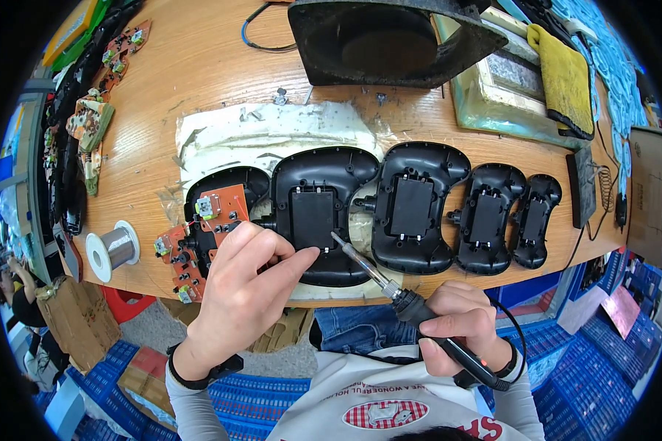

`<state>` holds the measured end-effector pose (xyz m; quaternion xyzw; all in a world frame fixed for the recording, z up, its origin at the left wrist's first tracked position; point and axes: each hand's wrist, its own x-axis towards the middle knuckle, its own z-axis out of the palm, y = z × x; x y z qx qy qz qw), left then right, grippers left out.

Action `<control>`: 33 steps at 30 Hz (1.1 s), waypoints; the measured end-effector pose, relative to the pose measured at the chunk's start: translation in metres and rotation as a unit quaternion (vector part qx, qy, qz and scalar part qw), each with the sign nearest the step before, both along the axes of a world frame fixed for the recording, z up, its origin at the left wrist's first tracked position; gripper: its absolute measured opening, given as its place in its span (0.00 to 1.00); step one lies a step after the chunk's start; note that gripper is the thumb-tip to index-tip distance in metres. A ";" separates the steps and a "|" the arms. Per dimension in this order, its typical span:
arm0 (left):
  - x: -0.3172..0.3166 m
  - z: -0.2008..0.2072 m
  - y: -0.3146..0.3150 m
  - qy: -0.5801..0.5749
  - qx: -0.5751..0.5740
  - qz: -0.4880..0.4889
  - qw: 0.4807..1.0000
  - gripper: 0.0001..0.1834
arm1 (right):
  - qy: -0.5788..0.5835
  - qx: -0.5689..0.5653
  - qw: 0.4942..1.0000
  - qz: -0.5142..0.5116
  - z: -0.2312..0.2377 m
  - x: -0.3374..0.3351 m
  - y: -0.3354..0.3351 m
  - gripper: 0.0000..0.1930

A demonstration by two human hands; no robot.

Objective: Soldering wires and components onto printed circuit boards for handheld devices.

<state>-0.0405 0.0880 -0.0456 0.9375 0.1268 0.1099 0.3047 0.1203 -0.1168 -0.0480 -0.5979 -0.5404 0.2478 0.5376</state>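
My right hand [460,323] grips a soldering iron [413,309] by its black handle. The iron's tip points up and left, over the edge of a black rectangular block inside a game controller half-shell [327,162]. At the lower end of that block, by a small metal contact, are the fingertips of my left hand [246,294]. Its fingers are curled and pressed together; what they hold, if anything, is hidden. Orange circuit boards [232,202] lie just left, partly behind this hand, over another black shell [235,178].
More black half-shells [423,158] line the bench edge rightward. A solder wire spool [114,250] stands left. A dark fan housing [390,44] is at the back. A yellow cloth [563,81] lies back right, above an iron stand [582,187]. The iron's cord hangs by my right wrist.
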 end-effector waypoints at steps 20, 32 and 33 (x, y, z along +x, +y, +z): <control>-0.003 0.000 0.001 0.012 0.006 -0.022 1.000 0.19 | 0.012 -0.001 1.000 0.024 0.011 0.007 0.017 0.11; -0.001 0.003 0.002 0.017 0.001 -0.026 1.000 0.18 | -0.034 -0.035 0.998 0.045 0.029 0.009 0.028 0.08; 0.000 0.003 0.001 0.017 0.001 -0.026 1.000 0.18 | -0.047 -0.044 0.996 0.057 0.031 0.010 0.029 0.08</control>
